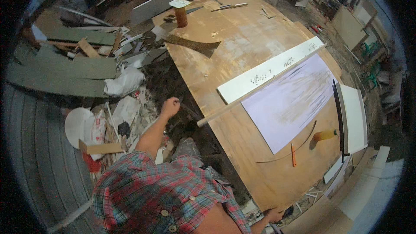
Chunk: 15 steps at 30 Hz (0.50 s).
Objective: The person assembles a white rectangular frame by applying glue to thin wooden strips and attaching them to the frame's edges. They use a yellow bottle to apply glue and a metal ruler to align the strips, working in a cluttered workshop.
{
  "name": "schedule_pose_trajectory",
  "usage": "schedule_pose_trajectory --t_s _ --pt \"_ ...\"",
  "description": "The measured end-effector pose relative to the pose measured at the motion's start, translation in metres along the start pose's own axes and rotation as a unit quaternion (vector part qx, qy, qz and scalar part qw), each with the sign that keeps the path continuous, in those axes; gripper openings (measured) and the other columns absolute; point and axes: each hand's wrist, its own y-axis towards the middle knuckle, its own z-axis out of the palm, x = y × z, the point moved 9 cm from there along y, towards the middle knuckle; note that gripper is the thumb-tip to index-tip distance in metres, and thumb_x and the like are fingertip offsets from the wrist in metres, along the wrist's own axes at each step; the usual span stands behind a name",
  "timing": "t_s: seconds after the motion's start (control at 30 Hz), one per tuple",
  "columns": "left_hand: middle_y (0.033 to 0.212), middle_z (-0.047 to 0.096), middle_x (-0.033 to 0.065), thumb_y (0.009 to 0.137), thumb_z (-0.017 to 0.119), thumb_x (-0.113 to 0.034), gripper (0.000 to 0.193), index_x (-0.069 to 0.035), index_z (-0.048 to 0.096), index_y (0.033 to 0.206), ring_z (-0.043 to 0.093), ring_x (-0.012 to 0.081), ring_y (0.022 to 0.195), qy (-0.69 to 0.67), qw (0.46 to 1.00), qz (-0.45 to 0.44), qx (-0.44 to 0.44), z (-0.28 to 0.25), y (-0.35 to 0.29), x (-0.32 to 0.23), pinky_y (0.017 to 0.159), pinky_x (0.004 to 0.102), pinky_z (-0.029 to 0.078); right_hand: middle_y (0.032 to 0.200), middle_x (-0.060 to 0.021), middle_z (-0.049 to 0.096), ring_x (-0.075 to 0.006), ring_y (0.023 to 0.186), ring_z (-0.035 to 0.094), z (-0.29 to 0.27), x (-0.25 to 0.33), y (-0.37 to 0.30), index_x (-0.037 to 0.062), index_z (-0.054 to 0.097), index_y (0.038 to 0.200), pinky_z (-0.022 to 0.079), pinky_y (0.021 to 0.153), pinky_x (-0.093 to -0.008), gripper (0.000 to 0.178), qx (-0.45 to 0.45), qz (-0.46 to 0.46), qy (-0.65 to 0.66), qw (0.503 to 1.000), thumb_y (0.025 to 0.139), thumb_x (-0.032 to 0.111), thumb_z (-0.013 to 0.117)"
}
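Note:
My left hand [170, 107] hangs in the air left of the wooden worktable [234, 143], over the dark gap beside it. Its fingers are curled in, and I see nothing in them. Down by the table's near corner, my right hand [274, 215] is low at the edge, its fingers partly hidden and blurred. On the tabletop lies a pale lilac sheet [277, 117] with dark brownish streaks. A long white board [268, 70] with dark specks lies along its far side, by a thin wooden strip [229, 107]. An orange utility knife [293, 155] rests nearer me.
A brush-like yellowish tool [324, 135] and a thin curved strip [310, 136] lie near the knife. A brown can [180, 17] stands at the far end beside a curved brown offcut [195, 44]. Scraps and a white bag [125, 82] fill the floor at left.

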Motion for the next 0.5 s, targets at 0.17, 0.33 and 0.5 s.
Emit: schedule_pose_trajectory --t_s 0.17,0.33,0.5 --pt "0.105 0.070 0.0196 0.080 0.064 -0.021 0.034 -0.002 0.071 0.107 0.066 0.0339 0.104 -0.064 0.991 0.012 -0.113 -0.072 0.208 0.023 0.091 0.0392 0.050 0.111 -0.0204 0.068 -0.0365 0.097 0.065 0.011 0.048 -0.096 -0.0020 0.066 0.116 0.051 0.084 -0.0435 0.039 0.011 -0.114 0.168 0.979 0.091 0.027 0.062" --pt "0.080 0.070 0.0132 0.091 0.061 -0.021 0.030 0.001 0.069 0.110 0.066 0.0270 0.072 -0.057 0.996 0.029 0.060 -0.006 0.297 -0.040 0.073 0.0400 0.052 0.100 -0.0180 0.070 -0.0303 0.090 0.066 -0.052 0.088 -0.318 -0.0066 0.065 0.107 0.051 0.078 -0.0397 0.027 -0.040 0.173 0.116 0.977 0.082 0.002 0.059" --pt "0.081 0.065 0.0105 0.091 0.060 -0.016 0.028 0.000 0.065 0.113 0.062 0.0212 0.073 -0.159 0.977 0.138 -0.041 -0.018 0.364 0.027 0.070 0.0359 0.049 0.112 -0.0217 0.067 -0.0339 0.098 0.064 -0.058 0.327 -0.376 -0.0040 0.064 0.114 0.050 0.088 -0.0423 0.032 0.184 -0.100 0.202 0.957 0.085 0.011 0.063"
